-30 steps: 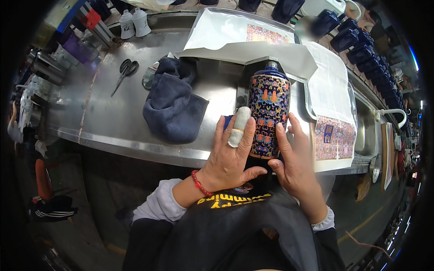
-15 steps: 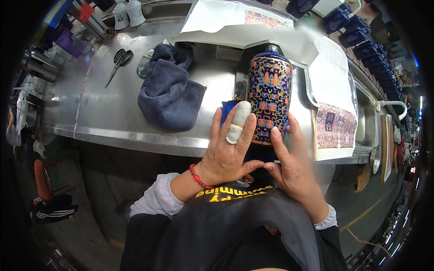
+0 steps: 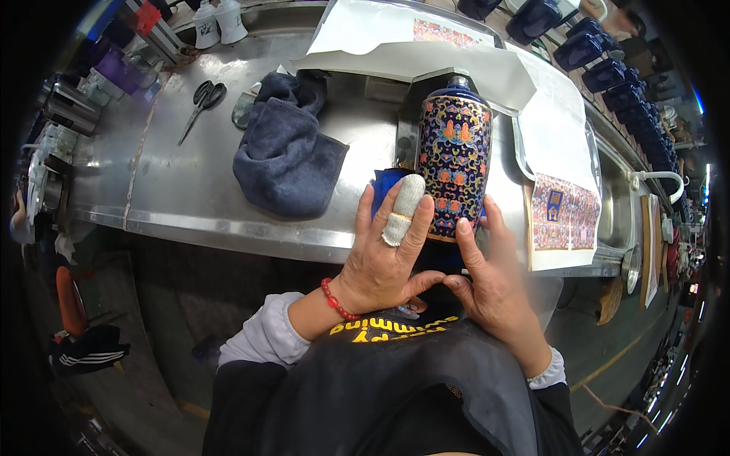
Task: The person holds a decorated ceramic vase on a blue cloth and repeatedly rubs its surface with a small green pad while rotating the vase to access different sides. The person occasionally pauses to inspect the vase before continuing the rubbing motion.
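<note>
A dark blue bottle (image 3: 455,163) wrapped in a flowery pattern of orange, gold and blue lies in a dark holder (image 3: 408,129) near the front edge of the steel bench (image 3: 190,175), its neck pointing away from the person. The left hand (image 3: 384,258) is at the lower left side of the bottle, fingers stretched out and slightly parted, the index fingertip at the bottle's edge; they are not curled round it. One of them wears a pale grey cloth sleeve (image 3: 408,201), and a bright blue piece (image 3: 386,185) shows just behind the fingertips. The right hand (image 3: 490,270) is open too, its index fingertip on the lower right of the patterned face and its thumb tip close to the left thumb below the bottle; whether the thumbs touch, I cannot tell. A red bead bracelet (image 3: 337,300) circles the left wrist. Left of the bottle lies a crumpled dark blue cloth (image 3: 289,156), with black scissors (image 3: 201,110) farther left. To the right, a printed sheet (image 3: 566,213) lies beside the sink (image 3: 614,197).
</note>
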Motion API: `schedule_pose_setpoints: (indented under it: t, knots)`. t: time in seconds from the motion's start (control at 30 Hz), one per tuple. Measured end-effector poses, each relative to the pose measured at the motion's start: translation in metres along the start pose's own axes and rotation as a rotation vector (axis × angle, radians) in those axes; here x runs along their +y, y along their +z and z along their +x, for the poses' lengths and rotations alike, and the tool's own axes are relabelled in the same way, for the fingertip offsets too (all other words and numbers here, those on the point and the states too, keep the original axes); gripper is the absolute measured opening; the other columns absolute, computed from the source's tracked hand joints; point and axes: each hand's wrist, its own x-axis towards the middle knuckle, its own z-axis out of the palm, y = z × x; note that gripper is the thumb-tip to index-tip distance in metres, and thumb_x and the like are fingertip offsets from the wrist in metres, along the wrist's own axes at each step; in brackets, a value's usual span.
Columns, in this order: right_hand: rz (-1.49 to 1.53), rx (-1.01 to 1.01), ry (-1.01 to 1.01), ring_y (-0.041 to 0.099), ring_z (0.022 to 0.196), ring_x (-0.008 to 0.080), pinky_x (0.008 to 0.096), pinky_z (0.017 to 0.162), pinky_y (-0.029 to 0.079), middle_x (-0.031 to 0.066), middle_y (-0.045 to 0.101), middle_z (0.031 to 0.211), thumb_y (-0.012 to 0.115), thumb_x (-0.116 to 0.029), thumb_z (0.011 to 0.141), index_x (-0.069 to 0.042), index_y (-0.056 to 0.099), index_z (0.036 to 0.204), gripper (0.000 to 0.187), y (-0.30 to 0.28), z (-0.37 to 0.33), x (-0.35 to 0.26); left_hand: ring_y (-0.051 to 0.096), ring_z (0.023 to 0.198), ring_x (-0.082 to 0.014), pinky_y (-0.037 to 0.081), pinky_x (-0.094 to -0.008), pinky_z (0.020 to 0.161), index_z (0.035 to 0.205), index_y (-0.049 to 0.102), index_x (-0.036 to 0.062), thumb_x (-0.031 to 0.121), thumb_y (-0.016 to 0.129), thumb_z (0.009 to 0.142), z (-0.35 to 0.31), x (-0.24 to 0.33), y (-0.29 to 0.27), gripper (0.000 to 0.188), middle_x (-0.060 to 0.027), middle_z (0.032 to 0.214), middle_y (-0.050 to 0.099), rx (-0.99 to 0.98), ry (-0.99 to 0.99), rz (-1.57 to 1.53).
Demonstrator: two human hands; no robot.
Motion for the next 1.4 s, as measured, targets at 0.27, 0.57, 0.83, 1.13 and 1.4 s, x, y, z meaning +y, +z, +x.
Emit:
schedule_pose_setpoints:
  t: [0.27,0.57,0.83,1.13,1.4]
  knots:
    - [-0.011,-0.006,0.013,0.046,0.136,0.0507,0.0547,0.108,0.043,0.0350,0.029,0.158,0.085,-0.025,0.078,-0.017,0.052,0.153,0.082,-0.003,0.003,-0.002,0.038,0.144,-0.0504,0.018,-0.0689,0.119,0.161,0.028,-0.0030,0.059,0.068,0.089,0.001,0.001,0.001,0.103,-0.0296,0.155,0.041,0.017,-0.012,-0.013]
    - [0.082,-0.033,0.054,0.047,0.135,0.0490,0.0537,0.108,0.043,0.0330,0.031,0.158,0.086,-0.024,0.077,-0.016,0.052,0.153,0.084,-0.006,0.002,0.001,0.041,0.142,-0.0486,0.021,-0.0668,0.119,0.160,0.030,-0.0016,0.061,0.066,0.091,0.001,0.001,0.000,0.100,-0.0292,0.154,0.041,0.012,-0.028,-0.050]
    - [0.072,-0.022,0.072,0.047,0.135,0.0463,0.0529,0.109,0.043,0.0288,0.031,0.160,0.087,-0.025,0.076,-0.016,0.048,0.156,0.090,-0.004,0.002,0.006,0.043,0.139,-0.0473,0.023,-0.0664,0.118,0.159,0.034,-0.0015,0.063,0.063,0.093,0.001,-0.002,0.001,0.096,-0.0289,0.153,0.042,0.015,-0.012,-0.051]
    - [0.032,0.002,0.028,0.047,0.134,0.0473,0.0532,0.108,0.043,0.0298,0.031,0.159,0.087,-0.024,0.076,-0.016,0.047,0.156,0.090,-0.003,0.003,0.007,0.042,0.140,-0.0465,0.022,-0.0663,0.119,0.160,0.032,-0.0020,0.064,0.061,0.094,0.001,-0.002,0.001,0.098,-0.0275,0.155,0.041,0.015,-0.007,-0.035]
    - [0.108,0.006,0.097,0.047,0.134,0.0461,0.0520,0.109,0.043,0.0262,0.031,0.160,0.085,-0.018,0.078,-0.009,0.039,0.159,0.094,-0.001,0.004,0.009,0.042,0.141,-0.0453,0.020,-0.0654,0.120,0.157,0.040,0.0007,0.065,0.059,0.095,0.000,-0.003,-0.001,0.091,-0.0258,0.154,0.044,0.040,-0.013,-0.053]
